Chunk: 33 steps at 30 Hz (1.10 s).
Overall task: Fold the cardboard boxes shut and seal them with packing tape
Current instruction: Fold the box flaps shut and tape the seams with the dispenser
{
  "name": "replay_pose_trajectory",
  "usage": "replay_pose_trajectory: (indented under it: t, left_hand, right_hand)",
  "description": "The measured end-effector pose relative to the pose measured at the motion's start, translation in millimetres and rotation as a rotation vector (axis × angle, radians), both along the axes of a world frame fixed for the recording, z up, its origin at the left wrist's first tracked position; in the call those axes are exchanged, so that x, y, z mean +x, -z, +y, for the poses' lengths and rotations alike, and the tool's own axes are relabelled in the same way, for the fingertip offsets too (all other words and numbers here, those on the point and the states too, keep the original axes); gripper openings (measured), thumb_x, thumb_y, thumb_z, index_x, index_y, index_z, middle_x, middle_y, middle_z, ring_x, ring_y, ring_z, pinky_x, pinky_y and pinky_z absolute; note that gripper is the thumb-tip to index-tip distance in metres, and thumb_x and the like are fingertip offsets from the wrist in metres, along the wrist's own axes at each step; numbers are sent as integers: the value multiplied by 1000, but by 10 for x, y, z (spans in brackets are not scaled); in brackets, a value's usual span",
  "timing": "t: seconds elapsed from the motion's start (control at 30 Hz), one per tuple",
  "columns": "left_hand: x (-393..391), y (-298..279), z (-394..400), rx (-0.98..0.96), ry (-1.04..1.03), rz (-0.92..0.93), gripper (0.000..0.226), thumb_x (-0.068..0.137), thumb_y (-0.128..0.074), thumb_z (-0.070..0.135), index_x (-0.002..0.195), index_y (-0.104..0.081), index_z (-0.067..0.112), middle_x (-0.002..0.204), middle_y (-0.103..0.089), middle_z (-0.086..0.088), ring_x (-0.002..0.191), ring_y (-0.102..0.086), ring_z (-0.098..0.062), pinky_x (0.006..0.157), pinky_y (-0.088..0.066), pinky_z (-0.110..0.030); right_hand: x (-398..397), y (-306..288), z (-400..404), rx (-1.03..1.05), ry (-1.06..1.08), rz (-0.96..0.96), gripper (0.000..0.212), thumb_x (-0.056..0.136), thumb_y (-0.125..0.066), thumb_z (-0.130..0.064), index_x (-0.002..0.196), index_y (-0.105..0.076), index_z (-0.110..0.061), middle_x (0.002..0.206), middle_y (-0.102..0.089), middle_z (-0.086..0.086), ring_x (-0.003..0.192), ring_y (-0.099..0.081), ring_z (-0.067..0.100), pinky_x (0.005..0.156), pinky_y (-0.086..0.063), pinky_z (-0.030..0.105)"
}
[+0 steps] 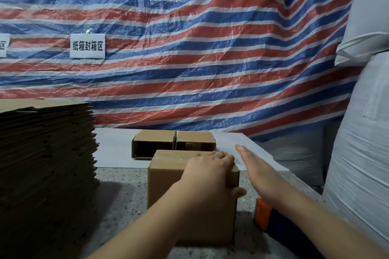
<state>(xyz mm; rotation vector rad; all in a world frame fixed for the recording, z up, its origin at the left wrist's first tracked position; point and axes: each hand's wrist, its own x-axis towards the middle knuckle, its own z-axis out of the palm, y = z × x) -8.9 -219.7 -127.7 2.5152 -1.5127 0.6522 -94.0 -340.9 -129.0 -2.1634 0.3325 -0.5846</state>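
The box (168, 176) stands on the speckled counter (126, 183) right in front of the person, its flaps down and a glossy strip of what looks like tape across the top. The left hand (208, 178) lies over the box's top right corner, fingers curled over the far edge and thumb down the near right side, so its grip is clasping the box. The right hand (259, 172) hovers just to the right of the box with fingers straight and together, released and holding nothing. An orange tape dispenser (263, 212) lies on the counter under the right forearm, partly hidden. Behind the box, on a white sheet (113, 149), two more boxes (174, 143) lie side by side on their sides, their open ends facing the camera. A tall stack of flat cardboard (46, 153) fills the left. By my reading this box is shut and probably taped on top, and the step in hand is smoothing it or moving it off. The next move would call for setting it aside, or turning it to check the other end, then reaching for an unsealed box and the dispenser.
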Motion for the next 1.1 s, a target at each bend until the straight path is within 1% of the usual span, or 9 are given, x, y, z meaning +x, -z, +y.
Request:
replay_pose_trajectory:
  t: [0.3, 0.43, 0.5, 0.57, 0.67, 0.8, 0.9, 1.0, 1.1]
  left_hand:
    - [-4, -37, 16, -28, -5, 3, 79, 83, -66, 54, 146, -35, 17, 149, -44, -3, 138, -39, -20, 113, -34, -41]
    - [-29, -88, 175, -61, 91, 69, 101, 87, -65, 45, 156, 5, 25, 165, 6, 2, 150, 12, -11, 123, 6, -36]
    - [-59, 2, 339, -221, 148, 73, 95, 89, -55, 53, 153, 12, 36, 161, 16, 17, 145, 24, -2, 122, 11, -37]
    - [-105, 203, 549, -558, 116, 74, 78, 89, -40, 63, 152, 1, 42, 159, 5, 26, 146, 11, 4, 121, 1, -31]
    - [-86, 534, 816, -966, -153, 296, 68, 91, -36, 63, 152, -15, 38, 157, -16, 20, 143, -12, 1, 117, -19, -34]
    - [33, 617, 916, -1041, -330, 1007, 72, 96, -45, 53, 155, -11, 31, 153, -38, -3, 134, -42, -22, 105, -37, -42]
    - [95, 503, 924, -1142, -255, 987, 62, 100, -48, 39, 154, -19, 28, 133, -52, 1, 98, -54, -4, 83, -39, -30]
    - [216, 398, 901, -1120, -292, 1082, 44, 100, -49, 30, 141, -39, 20, 119, -54, 4, 96, -51, -11, 76, -40, -29]
    - [271, 446, 859, -993, -349, 1186, 17, 96, -51, 18, 109, -59, 11, 100, -64, -5, 85, -59, -17, 63, -45, -28]
  right_hand:
    - [174, 489, 45, 290, -76, -30, 86, 72, -20, -86, 144, -47, -49, 151, -50, -12, 135, -48, 9, 112, -40, 34]
    - [160, 549, 133, 405, -83, -61, 58, 77, -26, -78, 131, -38, -60, 146, -41, -17, 141, -39, 11, 107, -35, 25]
    - [159, 591, 156, 474, -79, -98, 38, 78, -32, -70, 113, -40, -60, 135, -47, -20, 123, -49, 0, 90, -46, 14]
    - [131, 678, 151, 533, -113, -101, 43, 76, -42, -67, 117, -43, -55, 113, -63, -28, 89, -66, -11, 60, -53, 11]
    - [74, 834, 160, 521, -149, -57, 56, 86, -60, -51, 138, -43, -37, 112, -72, -6, 88, -74, 3, 63, -57, 17]
    - [110, 808, 268, 476, 25, -89, 31, 99, -59, -37, 126, -44, -35, 115, -66, -8, 92, -68, 5, 65, -56, 20]
    - [198, 580, 265, 306, 253, -64, 40, 92, -57, -61, 114, -49, -27, 106, -62, -10, 90, -59, 6, 71, -50, 30]
    - [294, 390, 174, 206, 352, 94, 54, 94, -44, -69, 106, -55, -18, 98, -61, -3, 86, -57, 13, 74, -50, 34]
    - [360, 432, 99, 269, 310, 230, 62, 101, -35, -61, 134, -56, -13, 124, -62, 7, 108, -60, 22, 86, -47, 33]
